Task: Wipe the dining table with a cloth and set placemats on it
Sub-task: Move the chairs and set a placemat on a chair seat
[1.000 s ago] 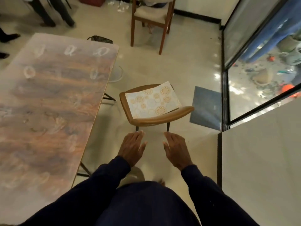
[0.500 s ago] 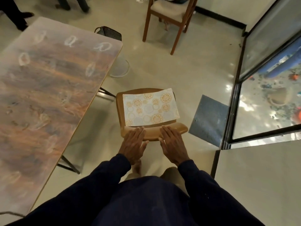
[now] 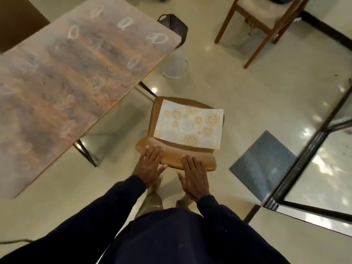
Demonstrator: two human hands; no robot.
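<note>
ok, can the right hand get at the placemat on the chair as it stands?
Probably yes. The right hand lies open with its fingers over the chair backrest, and the placemat lies flat just beyond on the seat, with nothing on top or between.

No readable text, labels, brands or numbers. The placemat [image 3: 188, 127] carries circular ornament only; the dining table [image 3: 57, 82] shows looped whitish smears, not letters.

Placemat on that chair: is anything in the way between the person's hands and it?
Nothing visible. Both the left hand and right hand are at the chair's backrest, and the placemat lies uncovered just beyond.
</note>
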